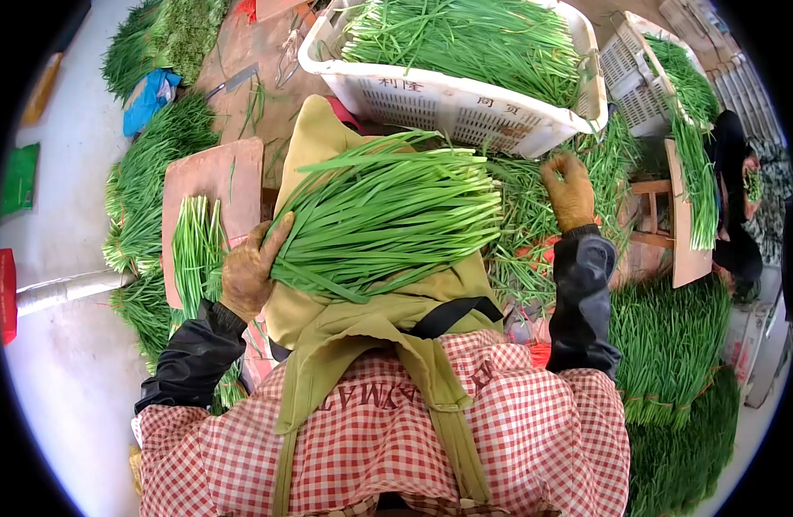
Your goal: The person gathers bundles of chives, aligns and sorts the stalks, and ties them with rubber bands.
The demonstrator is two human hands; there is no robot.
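A thick sheaf of garlic chives [396, 215] lies across my lap on an olive apron [306, 146], pale stem ends to the right and leaf tips to the left. My left hand [252, 271], in a stained tan glove, grips the sheaf at its leaf end; some of its fingers are hidden by the leaves. Off to the right of the stem ends, my right hand [569, 189], gloved too, is raised over loose chive trimmings [530, 224]. Its fingers are curled together; whatever they may pinch is too small to make out.
Ahead stands a white plastic crate [465, 112] full of chives. A small board [202, 159] at left carries a smaller bunch [196, 246]. Tied bundles [672, 345] stack at right. A knife [240, 77] lies far left. Another person's hand [750, 164] shows at far right.
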